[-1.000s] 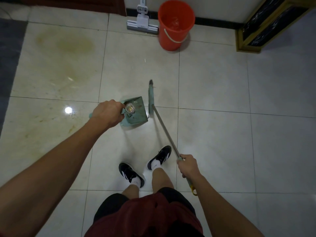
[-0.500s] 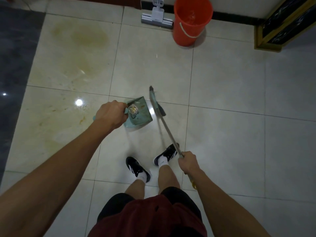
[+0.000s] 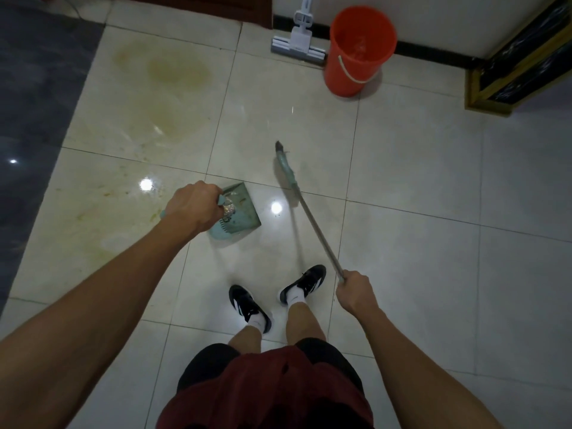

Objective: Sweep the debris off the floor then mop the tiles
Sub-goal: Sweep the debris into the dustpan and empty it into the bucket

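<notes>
While the teal dustpan (image 3: 240,213) hangs low over the pale floor tiles (image 3: 418,258) with a crumpled shiny scrap (image 3: 228,209) lying in it, the left hand (image 3: 193,207) is wrapped around its handle. Just to the right, the broom (image 3: 301,205) slants across a tile joint, its teal head pointing away from the person, and the right hand (image 3: 356,294) is clenched around the metal pole. Beyond, yellowish stains (image 3: 173,75) mark the tiles. An orange bucket (image 3: 356,54) stands by the wall, touching a flat mop (image 3: 298,44).
</notes>
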The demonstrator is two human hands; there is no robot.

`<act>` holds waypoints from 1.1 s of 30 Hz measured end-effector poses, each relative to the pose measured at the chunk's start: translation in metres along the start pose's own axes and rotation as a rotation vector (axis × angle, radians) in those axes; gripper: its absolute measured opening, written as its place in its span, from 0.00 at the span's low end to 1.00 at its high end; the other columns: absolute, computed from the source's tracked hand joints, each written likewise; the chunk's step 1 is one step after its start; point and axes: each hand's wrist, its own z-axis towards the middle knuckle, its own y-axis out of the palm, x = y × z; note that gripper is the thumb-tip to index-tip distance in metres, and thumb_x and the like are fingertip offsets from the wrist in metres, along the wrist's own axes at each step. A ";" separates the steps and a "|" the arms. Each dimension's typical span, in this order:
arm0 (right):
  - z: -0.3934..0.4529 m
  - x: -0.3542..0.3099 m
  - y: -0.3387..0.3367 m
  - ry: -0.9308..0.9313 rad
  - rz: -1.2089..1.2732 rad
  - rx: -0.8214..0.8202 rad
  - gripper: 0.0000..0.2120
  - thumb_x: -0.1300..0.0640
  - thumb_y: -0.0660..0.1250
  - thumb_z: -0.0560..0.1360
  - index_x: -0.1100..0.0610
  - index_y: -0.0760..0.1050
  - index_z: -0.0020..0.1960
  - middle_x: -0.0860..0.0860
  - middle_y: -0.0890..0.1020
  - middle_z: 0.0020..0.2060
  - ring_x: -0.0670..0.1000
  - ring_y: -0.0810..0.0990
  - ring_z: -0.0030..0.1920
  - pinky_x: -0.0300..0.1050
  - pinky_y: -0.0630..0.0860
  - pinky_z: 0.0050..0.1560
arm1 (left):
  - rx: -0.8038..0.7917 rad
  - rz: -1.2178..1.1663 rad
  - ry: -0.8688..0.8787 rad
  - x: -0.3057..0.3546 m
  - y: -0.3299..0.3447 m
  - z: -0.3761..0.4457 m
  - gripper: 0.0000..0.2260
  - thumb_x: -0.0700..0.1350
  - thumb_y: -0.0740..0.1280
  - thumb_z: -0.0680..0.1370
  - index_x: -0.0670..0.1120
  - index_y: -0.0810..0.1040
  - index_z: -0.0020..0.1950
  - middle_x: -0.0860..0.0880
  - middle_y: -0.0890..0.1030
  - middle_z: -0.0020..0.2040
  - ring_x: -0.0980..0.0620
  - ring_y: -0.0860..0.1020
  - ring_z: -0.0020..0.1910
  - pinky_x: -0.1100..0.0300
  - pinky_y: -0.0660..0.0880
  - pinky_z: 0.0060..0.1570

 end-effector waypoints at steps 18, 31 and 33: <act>-0.017 -0.064 0.040 0.133 0.383 -0.197 0.09 0.64 0.62 0.76 0.62 0.82 0.48 0.57 0.78 0.30 0.51 0.71 0.23 0.39 0.68 0.22 | 0.016 -0.062 -0.055 -0.040 0.014 -0.025 0.04 0.49 0.68 0.77 0.50 0.81 0.47 0.48 0.75 0.37 0.45 0.75 0.36 0.56 0.71 0.37; -0.013 -0.106 0.019 0.066 0.382 -0.136 0.07 0.65 0.65 0.75 0.69 0.79 0.47 0.60 0.79 0.29 0.54 0.76 0.26 0.43 0.73 0.27 | 0.121 -0.189 -0.291 -0.100 0.024 -0.097 0.06 0.52 0.69 0.74 0.54 0.75 0.38 0.51 0.74 0.32 0.48 0.74 0.30 0.59 0.66 0.30; -0.013 -0.112 0.021 0.068 0.396 -0.147 0.07 0.64 0.66 0.75 0.69 0.79 0.45 0.60 0.79 0.29 0.54 0.75 0.25 0.43 0.73 0.27 | 0.135 -0.198 -0.327 -0.107 0.023 -0.105 0.05 0.52 0.69 0.74 0.54 0.76 0.40 0.51 0.74 0.33 0.47 0.73 0.31 0.59 0.66 0.31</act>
